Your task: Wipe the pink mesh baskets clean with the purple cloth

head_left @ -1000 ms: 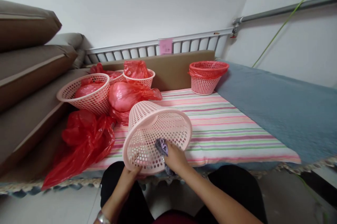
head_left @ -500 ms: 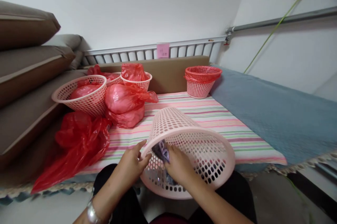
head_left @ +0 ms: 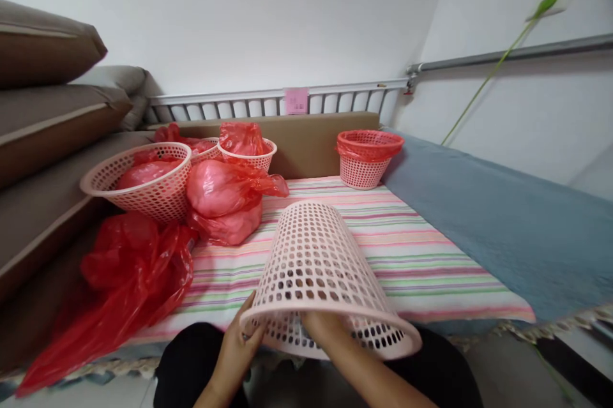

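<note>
A pale pink perforated basket (head_left: 316, 248) lies tipped on its side at the front edge of the striped cloth, its mouth facing me and tilted down. My left hand (head_left: 242, 338) grips the left part of its rim, thumb at the opening. My right hand (head_left: 318, 325) reaches inside through the mouth; its fingers are hidden behind the basket wall, and what they hold, if anything, cannot be made out. Something dark shows faintly through the holes.
Left are a basket with a red bag (head_left: 138, 184), a stuffed red bag (head_left: 225, 197), a loose red bag (head_left: 129, 280), more baskets behind and stacked cushions (head_left: 57, 114). Red and pink baskets (head_left: 366, 162) stand back right on the striped cloth (head_left: 426, 267).
The basket's mouth has tipped downward, showing more of its outer side. My right hand has gone deeper in, and the patterned dark item it held is now out of clear sight.
</note>
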A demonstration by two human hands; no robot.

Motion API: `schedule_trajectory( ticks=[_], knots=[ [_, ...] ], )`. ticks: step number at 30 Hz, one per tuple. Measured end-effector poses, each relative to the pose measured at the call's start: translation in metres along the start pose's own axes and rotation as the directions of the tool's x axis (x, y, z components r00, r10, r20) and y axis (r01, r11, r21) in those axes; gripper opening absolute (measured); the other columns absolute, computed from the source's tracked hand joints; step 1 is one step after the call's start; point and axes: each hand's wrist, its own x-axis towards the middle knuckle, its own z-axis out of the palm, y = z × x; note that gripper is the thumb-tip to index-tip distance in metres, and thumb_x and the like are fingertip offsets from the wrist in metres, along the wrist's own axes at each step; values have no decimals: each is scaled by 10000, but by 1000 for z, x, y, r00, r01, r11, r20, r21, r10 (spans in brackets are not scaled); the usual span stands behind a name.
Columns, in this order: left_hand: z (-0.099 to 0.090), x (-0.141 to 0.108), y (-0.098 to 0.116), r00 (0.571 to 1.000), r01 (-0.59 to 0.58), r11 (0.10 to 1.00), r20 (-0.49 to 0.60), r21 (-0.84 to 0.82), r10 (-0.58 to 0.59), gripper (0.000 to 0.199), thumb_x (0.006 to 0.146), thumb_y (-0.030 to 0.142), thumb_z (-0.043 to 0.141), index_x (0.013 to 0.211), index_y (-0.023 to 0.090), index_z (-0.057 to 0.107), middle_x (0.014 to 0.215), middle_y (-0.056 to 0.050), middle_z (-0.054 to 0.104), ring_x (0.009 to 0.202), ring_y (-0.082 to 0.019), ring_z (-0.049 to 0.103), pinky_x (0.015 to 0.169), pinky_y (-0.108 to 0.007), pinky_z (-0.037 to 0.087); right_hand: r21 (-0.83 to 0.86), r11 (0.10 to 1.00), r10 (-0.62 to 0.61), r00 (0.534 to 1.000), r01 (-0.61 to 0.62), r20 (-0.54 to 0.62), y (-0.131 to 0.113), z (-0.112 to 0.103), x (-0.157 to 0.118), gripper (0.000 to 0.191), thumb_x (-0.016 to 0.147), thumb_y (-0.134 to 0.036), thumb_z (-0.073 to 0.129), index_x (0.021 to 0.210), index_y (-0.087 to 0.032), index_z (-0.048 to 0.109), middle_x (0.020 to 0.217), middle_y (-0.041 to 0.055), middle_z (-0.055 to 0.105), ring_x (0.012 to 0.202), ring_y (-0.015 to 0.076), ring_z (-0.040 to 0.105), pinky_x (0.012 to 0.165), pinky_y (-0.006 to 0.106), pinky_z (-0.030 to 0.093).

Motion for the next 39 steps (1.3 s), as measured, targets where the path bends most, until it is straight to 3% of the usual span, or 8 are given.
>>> schedule_trajectory(
  ticks=[3,8,14,18,22,28,35,39],
  knots=[
    [16,13,-18,990,122,977,98,-176,-105,549,653,590,656,913,108,696,903,-126,733,871,-280,666,772,-341,538,-228,972,-60,998,57,-5,5,-5,23,456,820,-117,476,1264,-217,506,1207,114,551,1129,274,484,969,427,351],
    [25,76,-8,980,58,997,191,-48,-48,516,758,609,528,790,108,649,553,-61,662,465,-202,609,449,-272,478,-514,858,-13,1000,4,-15,13,-17,89,470,825,-96,401,1273,-195,503,1067,141,589,976,263,543,830,376,374],
    [21,153,0,956,-83,992,275,-92,105,436,812,528,494,813,116,636,662,-71,685,538,-179,615,482,-246,474,-604,794,38,998,-63,-53,43,1,178,414,857,-117,368,1235,-184,520,1114,157,578,1046,280,509,849,382,336],
    [22,168,-10,929,39,992,370,-123,10,459,833,539,444,789,114,614,481,-14,584,377,-139,509,368,-217,381,-589,783,227,973,-200,-28,65,21,210,435,808,-95,420,1228,-165,507,1082,141,611,1012,241,544,817,328,364],
    [19,177,-12,926,-20,976,363,-215,99,388,830,476,478,803,127,644,592,-40,646,573,-181,604,512,-243,473,-575,785,277,961,-230,-6,71,28,223,421,798,-118,444,1214,-157,497,1127,128,612,1027,219,557,801,289,384],
    [18,180,-15,948,-19,968,303,-252,97,329,795,442,524,752,139,644,541,-27,614,659,-215,622,564,-266,488,-467,859,253,967,-207,38,46,32,196,499,772,-135,465,1270,-162,444,1139,82,613,1050,184,560,842,256,400],
    [24,178,-30,952,46,954,302,-295,47,401,767,538,541,729,142,597,483,5,582,378,-120,483,376,-204,370,-370,928,1,996,33,93,-13,55,68,617,659,-113,522,1261,-241,480,1223,88,533,1114,265,480,974,367,338],
    [27,178,-33,966,54,960,257,-273,19,443,760,578,523,713,140,565,428,19,536,331,-124,474,339,-204,354,-445,895,33,993,21,114,-21,48,73,528,696,-103,512,1200,-260,535,1100,87,568,1018,259,512,897,363,364]
  ],
)
